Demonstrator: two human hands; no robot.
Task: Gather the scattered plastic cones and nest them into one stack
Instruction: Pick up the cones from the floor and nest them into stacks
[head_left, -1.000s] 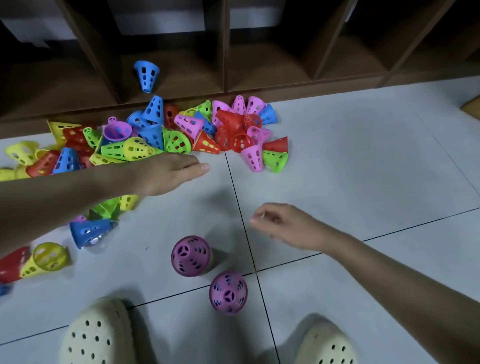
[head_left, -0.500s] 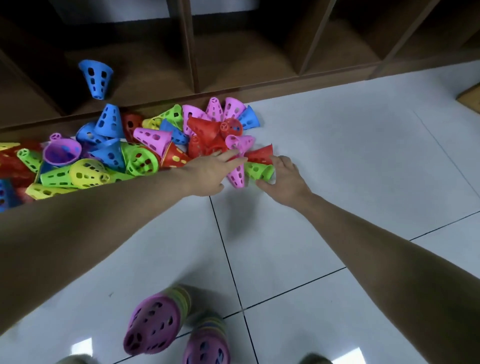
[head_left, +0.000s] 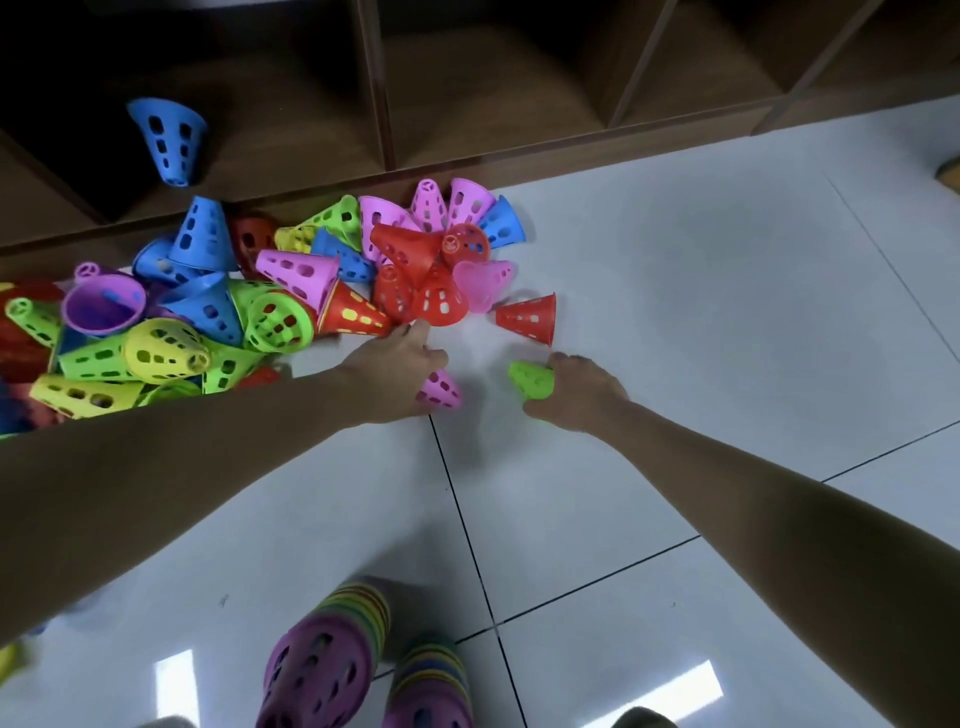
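A heap of perforated plastic cones (head_left: 218, 312) in red, pink, blue, green and yellow lies on the white floor along a wooden shelf. My left hand (head_left: 395, 374) grips a pink cone (head_left: 440, 391) at the heap's near edge. My right hand (head_left: 576, 395) grips a green cone (head_left: 531, 380) just right of it. A lone red cone (head_left: 530, 318) lies on its side beyond both hands. Two nested stacks with purple tops (head_left: 324, 660) (head_left: 431, 691) stand near my feet.
The wooden shelf unit (head_left: 467, 171) runs along the back, with one blue cone (head_left: 169, 137) inside a left cubby. White tiled floor (head_left: 701, 312) stretches to the right. A yellow cone edge (head_left: 8, 662) shows at the far left bottom.
Both hands reached the heap's near edge, closed on the pink and green cones and drew them back a little from the pile. The camera dipped closer.
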